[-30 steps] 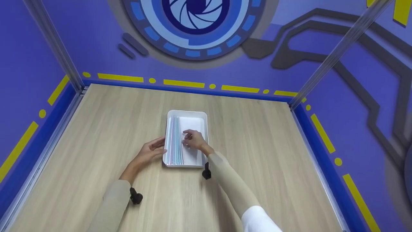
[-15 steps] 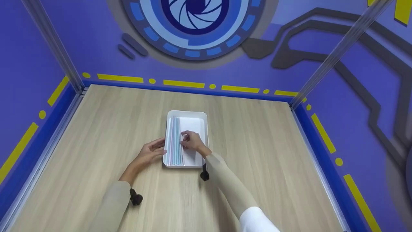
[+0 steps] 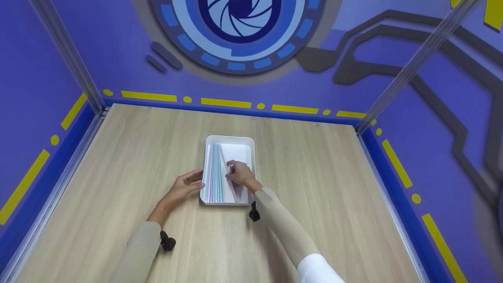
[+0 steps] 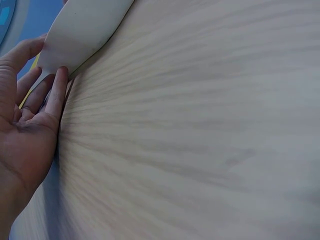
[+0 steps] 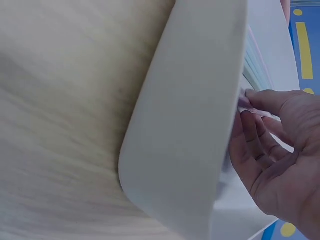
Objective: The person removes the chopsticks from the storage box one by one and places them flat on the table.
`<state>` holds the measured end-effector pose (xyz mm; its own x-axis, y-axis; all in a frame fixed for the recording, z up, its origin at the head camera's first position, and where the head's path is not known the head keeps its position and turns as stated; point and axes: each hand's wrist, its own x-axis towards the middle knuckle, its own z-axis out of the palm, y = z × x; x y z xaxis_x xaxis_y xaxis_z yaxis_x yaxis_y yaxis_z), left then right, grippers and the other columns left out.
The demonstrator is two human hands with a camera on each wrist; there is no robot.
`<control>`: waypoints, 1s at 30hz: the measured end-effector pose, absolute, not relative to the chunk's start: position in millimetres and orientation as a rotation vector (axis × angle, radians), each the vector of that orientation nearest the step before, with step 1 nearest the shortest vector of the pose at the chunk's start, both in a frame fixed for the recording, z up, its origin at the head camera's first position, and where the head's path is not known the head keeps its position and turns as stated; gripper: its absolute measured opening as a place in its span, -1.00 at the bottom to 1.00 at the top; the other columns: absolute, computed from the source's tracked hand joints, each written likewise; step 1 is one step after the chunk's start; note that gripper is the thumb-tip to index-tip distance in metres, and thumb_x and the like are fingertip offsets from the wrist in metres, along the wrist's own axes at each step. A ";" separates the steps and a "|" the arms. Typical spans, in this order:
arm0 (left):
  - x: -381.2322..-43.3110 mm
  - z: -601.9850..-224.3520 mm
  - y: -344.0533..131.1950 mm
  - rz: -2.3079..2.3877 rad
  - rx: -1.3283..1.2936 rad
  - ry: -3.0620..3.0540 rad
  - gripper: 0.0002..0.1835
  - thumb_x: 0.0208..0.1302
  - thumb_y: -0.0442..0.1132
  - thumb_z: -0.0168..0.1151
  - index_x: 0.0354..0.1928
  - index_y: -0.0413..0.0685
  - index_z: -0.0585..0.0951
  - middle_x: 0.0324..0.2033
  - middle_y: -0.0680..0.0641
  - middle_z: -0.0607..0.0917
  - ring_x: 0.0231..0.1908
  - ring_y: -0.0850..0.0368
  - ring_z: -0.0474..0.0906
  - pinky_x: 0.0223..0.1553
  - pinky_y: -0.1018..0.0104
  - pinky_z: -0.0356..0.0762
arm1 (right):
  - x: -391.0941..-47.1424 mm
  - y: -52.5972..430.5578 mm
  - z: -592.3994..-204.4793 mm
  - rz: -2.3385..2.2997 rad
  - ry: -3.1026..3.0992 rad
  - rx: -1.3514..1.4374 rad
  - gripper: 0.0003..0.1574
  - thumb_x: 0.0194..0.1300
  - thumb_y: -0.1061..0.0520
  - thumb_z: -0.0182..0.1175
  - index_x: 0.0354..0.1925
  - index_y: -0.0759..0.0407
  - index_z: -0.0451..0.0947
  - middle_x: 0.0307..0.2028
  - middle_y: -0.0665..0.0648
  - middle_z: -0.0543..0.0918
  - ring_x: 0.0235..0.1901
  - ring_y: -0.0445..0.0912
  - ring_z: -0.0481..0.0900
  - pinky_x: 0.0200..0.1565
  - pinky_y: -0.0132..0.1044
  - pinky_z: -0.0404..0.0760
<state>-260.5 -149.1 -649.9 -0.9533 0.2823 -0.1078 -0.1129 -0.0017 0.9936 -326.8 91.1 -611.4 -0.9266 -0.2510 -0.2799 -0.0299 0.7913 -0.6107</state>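
While purple walls (image 3: pixel 118 70) fill the top and sides of the head view, a wooden table (image 3: pixel 314 177) spreads below, with a white tray (image 3: pixel 230 138) near the centre of the frame. Left of centre, the left hand (image 3: pixel 184 186) touches the tray's outer side, fingers nearly straight, gripping nothing. Inside the tray, the right hand (image 3: pixel 241 173) pinches with thumb and fingers. Pale straws (image 3: pixel 216 173) line the tray's left; the pinched pink straw (image 3: pixel 233 191) slants beside them.

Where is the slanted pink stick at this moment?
In the head view, the slanted pink stick lies inside the white tray, right of the row of pastel sticks, at the fingertips of the right hand.
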 end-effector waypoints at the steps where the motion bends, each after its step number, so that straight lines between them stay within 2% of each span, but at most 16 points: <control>1: -260.4 -650.1 -148.2 2.044 0.172 1.991 -0.27 0.36 -0.36 0.32 0.51 -0.29 0.28 0.45 -0.36 0.38 0.48 -0.26 0.29 0.32 0.49 0.49 | -326.4 92.4 -611.4 -0.900 2.635 -0.219 -0.36 0.40 0.16 0.30 0.39 0.14 0.44 -0.27 0.06 0.66 -0.47 -0.20 0.60 -0.49 -0.46 0.54; 6: -258.7 -652.6 -147.7 2.055 0.160 1.979 -0.26 0.36 -0.37 0.33 0.51 -0.30 0.26 0.46 -0.37 0.37 0.49 -0.26 0.28 0.30 0.52 0.50 | -324.4 99.7 -609.9 -1.043 2.594 -0.234 -0.39 0.34 0.28 0.28 0.33 0.28 0.47 -0.32 0.11 0.69 -0.58 -0.22 0.56 -0.56 -0.49 0.55; 11: -257.9 -652.3 -147.5 2.095 0.177 1.943 -0.28 0.36 -0.42 0.30 0.51 -0.32 0.26 0.45 -0.38 0.37 0.49 -0.28 0.26 0.25 0.55 0.52 | -321.7 105.5 -605.1 -1.151 2.577 -0.266 -0.40 0.32 0.29 0.29 0.31 0.30 0.49 -0.25 0.18 0.72 -0.51 -0.20 0.61 -0.49 -0.47 0.61; 15: -259.1 -651.6 -147.9 2.086 0.206 1.965 -0.28 0.37 -0.41 0.29 0.51 -0.32 0.25 0.46 -0.38 0.36 0.48 -0.29 0.27 0.26 0.56 0.52 | -319.3 109.9 -601.4 -1.258 2.520 -0.260 -0.39 0.35 0.32 0.27 0.35 0.28 0.46 -0.20 0.25 0.73 -0.43 -0.12 0.71 -0.38 -0.27 0.80; 19: -260.3 -650.9 -148.6 2.055 0.193 1.993 -0.28 0.37 -0.36 0.31 0.51 -0.27 0.27 0.46 -0.33 0.38 0.48 -0.24 0.29 0.30 0.53 0.50 | -316.7 113.1 -598.9 -1.397 2.415 -0.222 -0.37 0.37 0.34 0.24 0.38 0.26 0.42 -0.21 0.24 0.69 -0.43 -0.11 0.71 -0.34 -0.11 0.84; 30: -259.5 -652.9 -149.4 2.023 0.184 2.020 -0.27 0.37 -0.28 0.35 0.51 -0.21 0.30 0.46 -0.30 0.39 0.48 -0.21 0.30 0.37 0.43 0.47 | -311.5 123.0 -589.0 -1.654 2.242 -0.117 -0.29 0.31 0.32 0.35 0.39 0.24 0.42 -0.24 0.17 0.65 -0.35 -0.03 0.75 -0.41 -0.19 0.82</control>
<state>-259.5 -149.4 -652.9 -0.9538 0.2821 -0.1036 -0.1041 0.0132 0.9945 -311.5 123.0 -589.0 -0.9351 -0.2704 -0.2291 0.1391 0.3145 -0.9390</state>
